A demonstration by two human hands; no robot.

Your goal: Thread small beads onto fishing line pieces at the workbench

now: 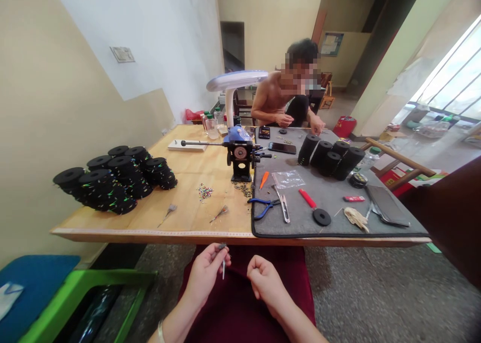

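I keep my left hand point(205, 273) fingers pinched on the small tuft point(223, 255) below the table point(150, 230) edge; right hand point(265, 280) fingers curl closed, contents unclear; steady both.

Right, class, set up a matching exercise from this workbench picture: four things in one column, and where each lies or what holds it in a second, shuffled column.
Things:
1. pliers
2. stacked black spools
3. desk lamp
4. small tuft

Places:
A. pinched in the left hand, over the lap
B. bare wood at the table's left end
C. near edge of the grey mat
D. standing behind the black winder

Pairs: 1-C, 2-B, 3-D, 4-A
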